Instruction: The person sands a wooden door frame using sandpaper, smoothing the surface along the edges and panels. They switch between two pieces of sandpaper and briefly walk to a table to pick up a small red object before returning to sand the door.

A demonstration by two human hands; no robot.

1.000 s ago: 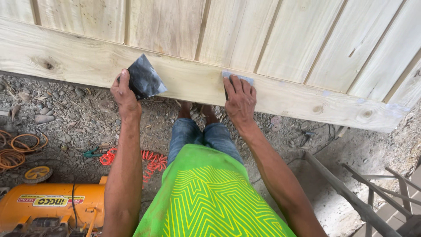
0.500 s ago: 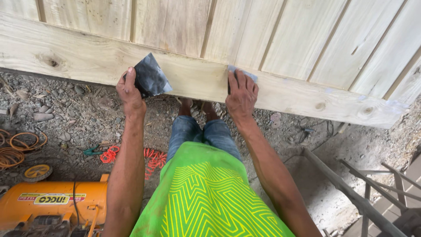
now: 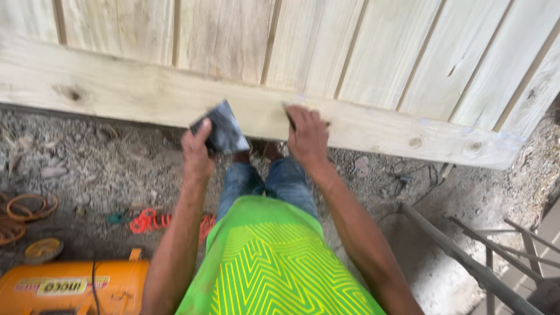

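Left hand (image 3: 197,153) curled around a dark sheet of sandpaper (image 3: 222,129), thumb up along its left edge, fingers narrow and closed on it. Sandpaper tilted, blurred, upper corner overlapping the lower edge of the wooden rail (image 3: 128,93); lower part hanging in front of the gravel ground (image 3: 105,169). Touching the rail or just off it: cannot tell.

Right hand (image 3: 307,135) pressed palm-down on the same rail, just right of the sandpaper, fingers fairly close together and pointing up onto the wood. Something small and dark under the fingertips at the top left of the hand; too blurred to tell what, or whether gripped.

Rail running across a panel of pale upright boards (image 3: 373,52), knots visible at far left and near the right end.

Below: blue jeans (image 3: 265,184), bright green shirt with yellow zigzag pattern (image 3: 274,262), bare feet partly hidden behind the hands.

Bottom left: orange machine (image 3: 70,286) with a long rectangular label on top, pale yellow with red lettering. Orange coiled cable (image 3: 26,210) at the left edge, a round yellow disc (image 3: 41,249) below it. Red-orange cord (image 3: 154,221) and a green tangle (image 3: 119,217) on the ground between machine and legs. Grey metal bars (image 3: 466,262) at lower right.
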